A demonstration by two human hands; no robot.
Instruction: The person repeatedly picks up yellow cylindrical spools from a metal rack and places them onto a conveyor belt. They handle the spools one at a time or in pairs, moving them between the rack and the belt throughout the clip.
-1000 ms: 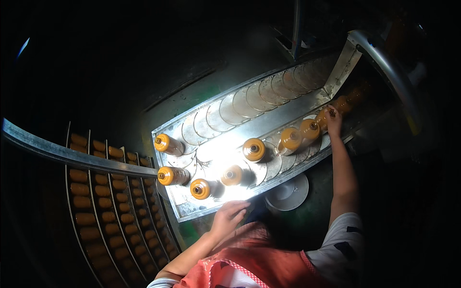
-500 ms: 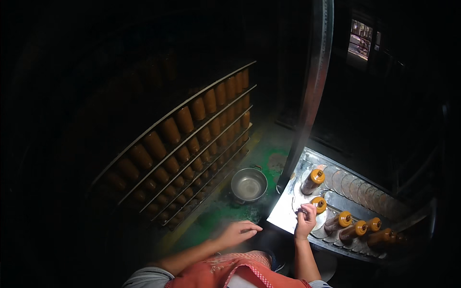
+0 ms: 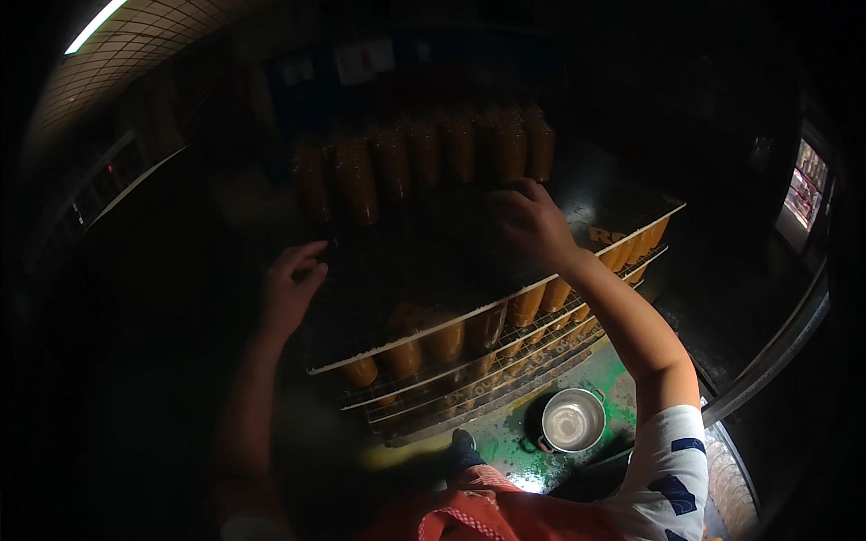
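Both of my arms stretch over the dark top board (image 3: 406, 279) of a layered rack. A row of glossy amber-brown cylindrical bottles or jars (image 3: 392, 162) stands along its far side, dim and slightly blurred. My left hand (image 3: 293, 287) hovers over the board's near left part, thumb and fingers apart, holding nothing I can see. Just in front of the right end of that row is my right hand (image 3: 532, 221). Its fingers are loosely bent and spread, with nothing visible between them. I cannot tell whether it touches a bottle.
Lower boards hold more brown cylinders (image 3: 442, 343). A two-handled metal pot (image 3: 574, 421) sits on the green-stained floor (image 3: 622, 392). At the lower right is a bench edge (image 3: 731, 469) with a curved metal rail (image 3: 776, 361) beside it. A bright window (image 3: 806, 185) lies far right.
My view has swung left, from the metal bench with orange-topped bottles to the rack. Both hands have moved up and forward over its top. The right hand has left the bottle beside it.
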